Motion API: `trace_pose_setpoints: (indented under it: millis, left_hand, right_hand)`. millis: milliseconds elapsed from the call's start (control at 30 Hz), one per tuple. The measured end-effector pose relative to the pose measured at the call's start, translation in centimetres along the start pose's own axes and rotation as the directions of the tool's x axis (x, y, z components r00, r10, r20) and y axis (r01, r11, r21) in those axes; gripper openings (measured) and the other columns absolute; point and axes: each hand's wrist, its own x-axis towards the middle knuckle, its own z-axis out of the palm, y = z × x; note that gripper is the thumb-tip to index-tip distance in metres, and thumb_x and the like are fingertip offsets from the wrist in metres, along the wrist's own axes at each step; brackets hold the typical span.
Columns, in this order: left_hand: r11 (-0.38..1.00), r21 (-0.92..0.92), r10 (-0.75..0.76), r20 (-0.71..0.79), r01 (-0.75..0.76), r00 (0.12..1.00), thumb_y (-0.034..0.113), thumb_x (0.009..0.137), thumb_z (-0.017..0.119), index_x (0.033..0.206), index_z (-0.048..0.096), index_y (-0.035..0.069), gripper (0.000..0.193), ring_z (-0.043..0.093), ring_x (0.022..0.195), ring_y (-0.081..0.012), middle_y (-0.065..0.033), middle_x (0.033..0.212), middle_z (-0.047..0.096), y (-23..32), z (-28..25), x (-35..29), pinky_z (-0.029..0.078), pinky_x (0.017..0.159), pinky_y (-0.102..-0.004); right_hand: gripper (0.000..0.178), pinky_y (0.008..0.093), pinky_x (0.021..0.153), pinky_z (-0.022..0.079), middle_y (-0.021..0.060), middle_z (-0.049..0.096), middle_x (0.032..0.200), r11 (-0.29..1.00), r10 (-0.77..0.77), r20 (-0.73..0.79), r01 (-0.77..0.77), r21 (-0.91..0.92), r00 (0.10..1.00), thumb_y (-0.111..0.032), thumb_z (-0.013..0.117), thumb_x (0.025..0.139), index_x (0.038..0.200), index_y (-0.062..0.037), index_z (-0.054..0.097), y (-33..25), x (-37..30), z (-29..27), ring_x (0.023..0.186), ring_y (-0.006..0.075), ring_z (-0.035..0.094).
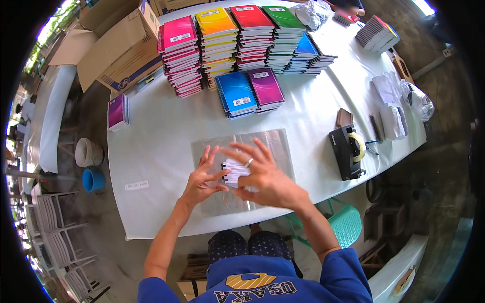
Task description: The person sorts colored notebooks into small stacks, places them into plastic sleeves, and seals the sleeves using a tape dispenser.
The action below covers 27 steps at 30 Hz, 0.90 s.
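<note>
A small white block (234, 172), thinly lined like page edges with black bits along its left side, sits over clear plastic sheets (278, 146) at the table's near middle. Thumb and forefinger of my left hand (200, 183) grip its left end, with the other fingers raised. My right hand (268, 179), wearing a ring, spreads its fingers over the block's right part and hides some of it. Motion blurs those fingers slightly. Beyond the sheets stand a blue notebook stack (236, 93) and a purple notebook stack (266, 88).
Tall stacks of pink (178, 38), yellow (216, 22), red (251, 17) and green notebooks (282, 19) line the back. A tape dispenser (346, 151) stands right. Purple notebooks (117, 112) lie left, below a cardboard box (124, 48). A green stool (346, 224) is beside me.
</note>
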Motion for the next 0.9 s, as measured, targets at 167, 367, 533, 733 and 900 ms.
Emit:
trace_pose_setpoints:
  millis: [167, 367, 533, 733, 900]
  left_hand:
    - [0.943, 0.299, 0.112, 0.135, -0.148, 0.985, 0.022, 0.056, 0.087, 0.118, 0.067, 0.039, 0.067, 0.022, 0.145, -0.0368, -0.0044, 0.153, 0.036, 1.0, -0.3, 2.0, 0.03, 0.114, -0.0491]
    - [0.863, 0.468, 0.113, 0.187, -0.189, 0.976, 0.031, 0.059, 0.086, 0.121, 0.062, 0.047, 0.069, 0.022, 0.144, -0.0369, 0.0001, 0.152, 0.038, 1.1, -0.4, 1.6, 0.03, 0.114, -0.05]
    - [0.914, 0.356, 0.168, 0.107, -0.196, 0.98, 0.027, 0.056, 0.088, 0.117, 0.067, 0.04, 0.066, 0.021, 0.145, -0.0374, 0.0002, 0.153, 0.037, 0.1, 0.4, 1.2, 0.032, 0.114, -0.0503]
    - [0.986, 0.098, 0.141, -0.038, -0.137, 0.989, 0.023, 0.062, 0.085, 0.115, 0.07, 0.032, 0.056, 0.017, 0.145, -0.0401, -0.0077, 0.15, 0.04, -1.3, 1.3, -0.1, 0.025, 0.116, -0.0534]
    - [0.978, 0.132, 0.164, -0.005, -0.162, 0.986, 0.022, 0.062, 0.086, 0.113, 0.071, 0.032, 0.054, 0.017, 0.146, -0.0399, -0.0075, 0.151, 0.04, -1.3, 1.4, 0.6, 0.025, 0.116, -0.0538]
  right_hand:
    - [0.015, 0.0502, 0.11, 0.03, 0.0134, 0.061, 0.113, 0.993, 0.114, -0.173, -0.116, -0.005, 0.978, -0.01, 0.072, 0.077, 0.09, -0.0054, 0.065, 3.8, 1.5, 0.0, 0.117, 0.0274, 0.054]
    - [0.013, 0.0436, 0.104, 0.039, 0.0111, 0.069, 0.092, 0.781, 0.479, -0.38, -0.187, 0.596, 0.791, -0.015, 0.074, 0.078, 0.085, -0.0055, 0.069, 7.2, -1.4, 0.1, 0.102, 0.0257, 0.063]
    - [0.049, 0.0495, 0.111, 0.03, 0.0103, 0.051, 0.139, 0.813, 0.276, -0.376, -0.006, 0.582, 0.885, -0.036, 0.084, 0.06, 0.105, -0.0192, 0.075, 8.6, -6.9, 7.7, 0.132, 0.0309, 0.039]
    - [0.056, 0.0483, 0.111, 0.029, 0.0106, 0.044, 0.146, 0.726, 0.375, -0.442, 0.039, 0.687, 0.815, -0.034, 0.084, 0.059, 0.113, -0.0259, 0.073, 7.6, -6.3, 10.8, 0.133, 0.033, 0.037]
    - [0.051, 0.0483, 0.111, 0.03, 0.0153, 0.043, 0.146, 0.848, 0.292, -0.4, -0.042, 0.528, 0.869, -0.032, 0.085, 0.061, 0.109, -0.0222, 0.074, 7.6, -6.2, 10.7, 0.135, 0.0337, 0.037]
